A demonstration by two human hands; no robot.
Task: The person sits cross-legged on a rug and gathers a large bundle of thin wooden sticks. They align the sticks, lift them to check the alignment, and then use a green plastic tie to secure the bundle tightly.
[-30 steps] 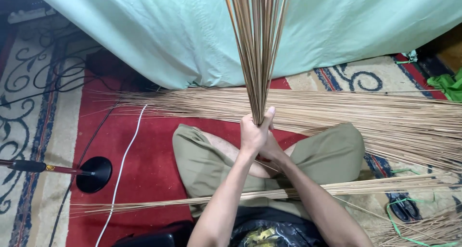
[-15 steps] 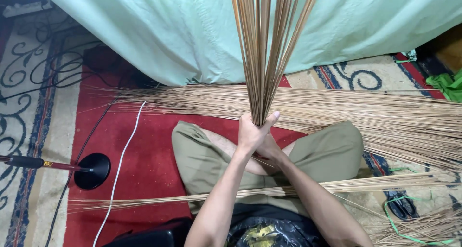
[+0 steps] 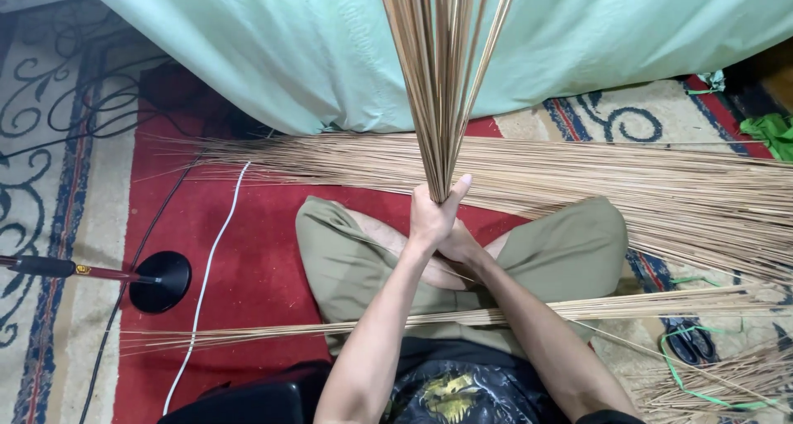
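I sit cross-legged on a red patterned carpet. An upright bundle of thin tan sticks (image 3: 442, 69) fans out toward the top of the view. My left hand (image 3: 432, 212) is shut around its lower end, thumb up beside the sticks. My right hand (image 3: 459, 246) sits just below and behind it, pressed against the base of the bundle and partly hidden by the left wrist. A long sheaf of the same sticks (image 3: 578, 176) lies across the carpet beyond my knees. A thinner row of sticks (image 3: 462, 317) lies over my lap.
A pale green cloth (image 3: 273, 52) hangs over the far side. A black round stand base (image 3: 159, 281) with a red and black rod sits at left, beside a white cable (image 3: 206, 275). Black scissors (image 3: 682, 343) and green string (image 3: 702, 391) lie at lower right.
The top of the held bundle has spread a little wider and leaned slightly right. My hands stay at the same spot over my lap.
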